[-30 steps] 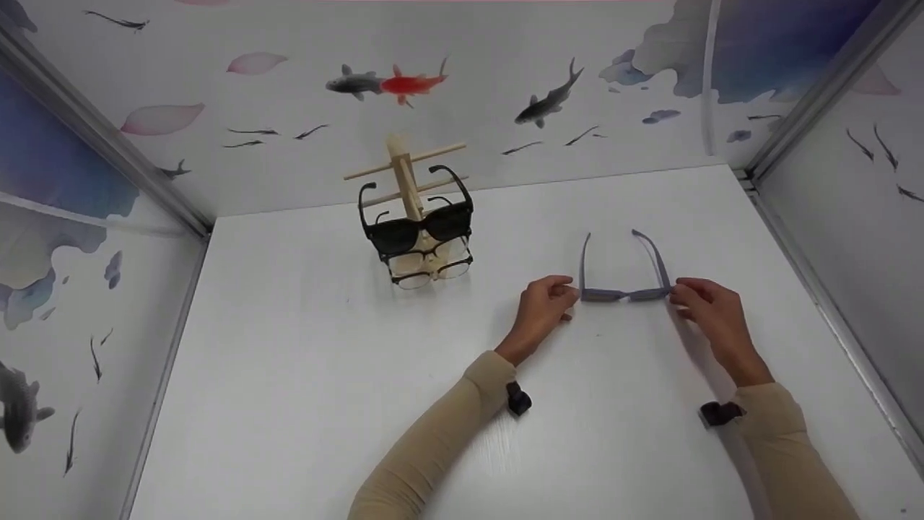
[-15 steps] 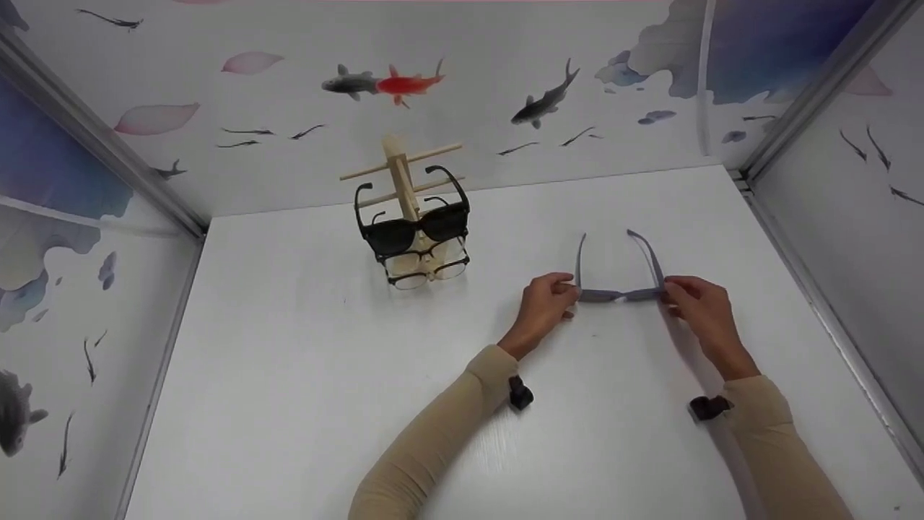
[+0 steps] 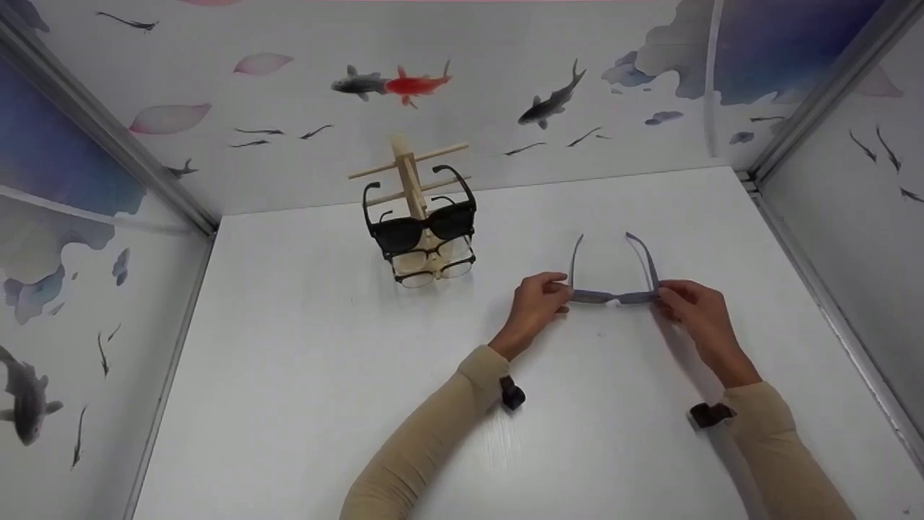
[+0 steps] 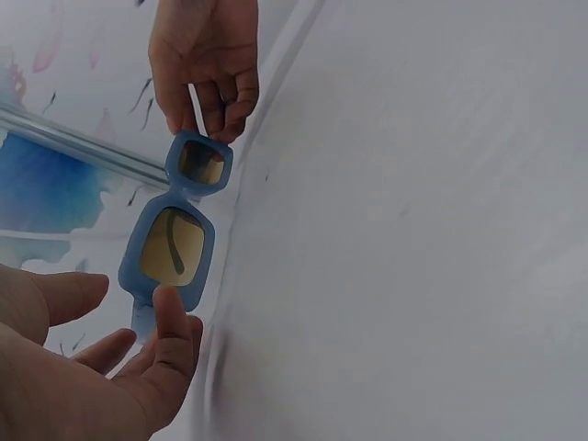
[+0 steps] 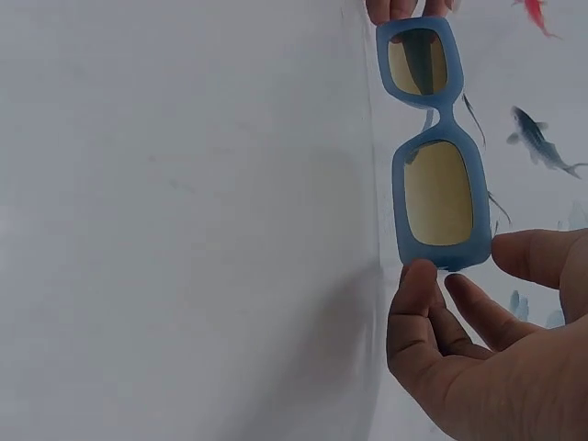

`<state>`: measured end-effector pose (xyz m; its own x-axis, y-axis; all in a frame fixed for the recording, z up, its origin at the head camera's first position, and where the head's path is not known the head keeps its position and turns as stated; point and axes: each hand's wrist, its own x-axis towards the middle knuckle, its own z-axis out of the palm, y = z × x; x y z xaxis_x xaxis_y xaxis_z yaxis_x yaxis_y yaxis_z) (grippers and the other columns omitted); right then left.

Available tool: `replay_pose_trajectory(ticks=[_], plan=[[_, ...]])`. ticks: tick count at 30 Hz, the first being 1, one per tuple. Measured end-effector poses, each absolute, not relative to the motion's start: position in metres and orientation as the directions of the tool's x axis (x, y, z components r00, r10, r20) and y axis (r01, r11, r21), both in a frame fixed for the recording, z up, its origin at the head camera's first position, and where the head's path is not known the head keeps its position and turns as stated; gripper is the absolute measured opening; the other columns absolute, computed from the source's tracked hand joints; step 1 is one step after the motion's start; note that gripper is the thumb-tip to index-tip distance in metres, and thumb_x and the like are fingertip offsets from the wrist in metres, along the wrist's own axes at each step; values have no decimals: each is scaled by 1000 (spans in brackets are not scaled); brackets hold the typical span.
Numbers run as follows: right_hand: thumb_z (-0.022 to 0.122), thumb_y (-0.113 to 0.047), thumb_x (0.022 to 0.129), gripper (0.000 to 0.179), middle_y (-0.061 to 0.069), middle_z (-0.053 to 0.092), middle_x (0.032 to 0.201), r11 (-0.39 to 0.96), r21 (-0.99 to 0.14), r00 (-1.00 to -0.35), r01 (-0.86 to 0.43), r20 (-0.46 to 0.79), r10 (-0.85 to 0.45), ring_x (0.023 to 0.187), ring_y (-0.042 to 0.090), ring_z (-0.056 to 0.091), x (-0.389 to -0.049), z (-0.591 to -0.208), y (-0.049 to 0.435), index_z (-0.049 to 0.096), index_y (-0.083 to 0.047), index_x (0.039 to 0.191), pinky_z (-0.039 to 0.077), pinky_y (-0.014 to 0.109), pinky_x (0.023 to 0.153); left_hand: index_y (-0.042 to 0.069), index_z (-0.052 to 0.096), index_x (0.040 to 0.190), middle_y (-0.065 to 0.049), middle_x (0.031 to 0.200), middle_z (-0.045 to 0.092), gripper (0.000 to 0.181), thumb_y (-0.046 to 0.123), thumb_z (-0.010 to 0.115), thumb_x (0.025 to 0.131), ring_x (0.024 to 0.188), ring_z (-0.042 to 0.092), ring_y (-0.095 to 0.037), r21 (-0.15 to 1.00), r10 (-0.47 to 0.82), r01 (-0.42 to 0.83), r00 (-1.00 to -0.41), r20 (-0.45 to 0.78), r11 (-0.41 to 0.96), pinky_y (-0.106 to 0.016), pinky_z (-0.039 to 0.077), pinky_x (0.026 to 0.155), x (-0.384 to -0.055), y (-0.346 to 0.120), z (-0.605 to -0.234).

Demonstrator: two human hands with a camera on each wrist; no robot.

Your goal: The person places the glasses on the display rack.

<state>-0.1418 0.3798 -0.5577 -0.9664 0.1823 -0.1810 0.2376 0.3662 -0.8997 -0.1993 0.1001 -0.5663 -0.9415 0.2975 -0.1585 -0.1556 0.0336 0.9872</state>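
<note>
A pair of blue-framed sunglasses (image 3: 592,297) with yellowish lenses is held between both hands, its temples spread and pointing toward the back wall. My left hand (image 3: 534,310) grips the left end of the frame at the hinge; in the left wrist view its fingers (image 4: 170,354) reach the frame's lower corner. At the opposite end, my right hand (image 3: 696,314) holds the other hinge. The right wrist view shows the right thumb and fingers (image 5: 418,294) at the corner below the nearer lens (image 5: 439,193).
Left of the hands stands a wooden glasses rack (image 3: 408,180) with crossbars. It carries black sunglasses (image 3: 426,225) above two pairs of dark-framed clear glasses (image 3: 457,269). Printed panels with fish enclose the white table (image 3: 289,361) at the back and both sides.
Both hands and the blue sunglasses have shifted slightly left toward the rack. The head view has shifted a little. The grip at both ends stays the same.
</note>
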Motion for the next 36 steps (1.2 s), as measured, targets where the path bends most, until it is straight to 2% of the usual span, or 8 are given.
replay_pose_trajectory(ticks=[3,10,17,20,24,28,36], plan=[[57,-36,104,50,23,61,128,364,-904,-971,222,-169,171,108,23,66,-141,-556,374,58,1,137,58,20,86,-1,65,129,-4,97,72,36,10,70,96,96,72,-34,987,291,-155,-944,-157,31,-40,62,83,-200,96,-564],[57,-40,103,50,19,64,124,383,-907,-982,174,-131,136,108,23,67,-138,-550,366,60,0,134,58,19,85,2,66,130,-3,96,71,35,11,70,96,100,71,-34,987,304,-160,-941,-150,-7,-35,62,83,-197,83,-555],[57,-35,104,48,22,64,126,375,-913,-987,158,-130,98,106,22,69,-141,-543,358,59,0,136,59,22,85,4,66,131,-3,97,71,37,14,72,95,88,73,-19,991,297,-134,-946,-132,15,-30,62,80,-196,71,-549],[60,-33,103,47,20,66,123,364,-920,-989,143,-120,87,103,19,69,-142,-537,352,59,1,135,60,23,83,4,65,132,-4,98,71,39,14,73,95,86,73,-17,993,298,-119,-947,-118,15,-28,62,78,-195,65,-546],[61,-33,102,47,15,69,117,351,-928,-992,123,-105,71,101,17,69,-142,-528,345,60,2,134,60,23,82,5,65,132,-5,100,71,40,14,73,94,87,74,-19,996,304,-92,-948,-91,10,-29,62,80,-193,56,-541],[62,-35,102,49,10,71,114,340,-934,-994,107,-98,46,103,21,69,-143,-521,340,60,2,133,60,23,82,11,66,131,-2,102,72,38,17,75,94,87,74,-17,996,309,-83,-947,-84,15,-31,62,82,-192,47,-535],[61,-37,102,50,11,71,116,343,-936,-997,82,-81,17,101,18,68,-142,-509,331,60,1,134,59,22,83,14,63,135,-3,110,70,46,22,77,91,95,73,-14,1000,345,-25,-938,-28,12,-35,61,87,-189,32,-522]])
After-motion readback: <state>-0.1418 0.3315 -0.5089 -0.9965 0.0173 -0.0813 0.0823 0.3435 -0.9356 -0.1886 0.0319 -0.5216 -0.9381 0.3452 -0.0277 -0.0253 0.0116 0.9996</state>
